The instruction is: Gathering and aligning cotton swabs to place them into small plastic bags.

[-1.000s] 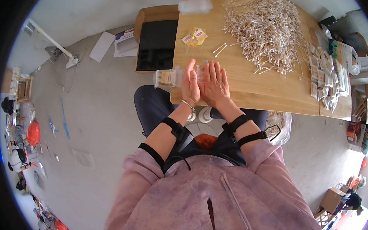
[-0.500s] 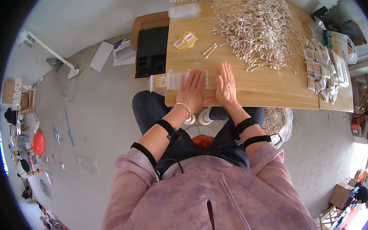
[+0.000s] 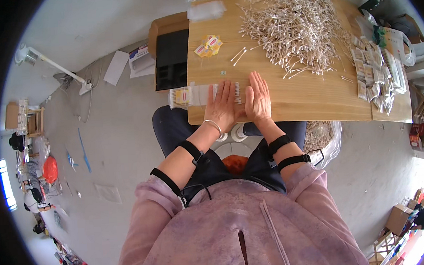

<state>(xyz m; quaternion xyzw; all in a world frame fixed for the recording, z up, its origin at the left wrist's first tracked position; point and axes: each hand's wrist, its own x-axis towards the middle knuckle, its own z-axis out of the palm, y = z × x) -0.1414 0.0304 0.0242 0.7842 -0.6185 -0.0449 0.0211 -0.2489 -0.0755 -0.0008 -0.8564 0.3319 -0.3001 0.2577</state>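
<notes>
My left hand (image 3: 221, 107) lies flat, fingers stretched, on a clear plastic bag (image 3: 198, 95) at the table's front edge. Cotton swabs and a yellow-and-white card (image 3: 182, 96) show through the bag's left part. White swab tips (image 3: 238, 93) stick out to the right of my left fingers; what lies under the palm is hidden. Close beside it, my right hand (image 3: 258, 100) rests upright on its edge on the wood, fingers straight and grasping nothing.
A big heap of loose cotton swabs (image 3: 298, 27) covers the back right of the table (image 3: 317, 99). Yellow cards (image 3: 208, 45) and two single swabs (image 3: 239, 56) lie behind my hands. Filled packs (image 3: 373, 71) pile up at right. A black-lined box (image 3: 171, 62) stands left.
My right hand has shifted slightly left, closer to the swab tips and my left hand. The left hand stays flat on the bag.
</notes>
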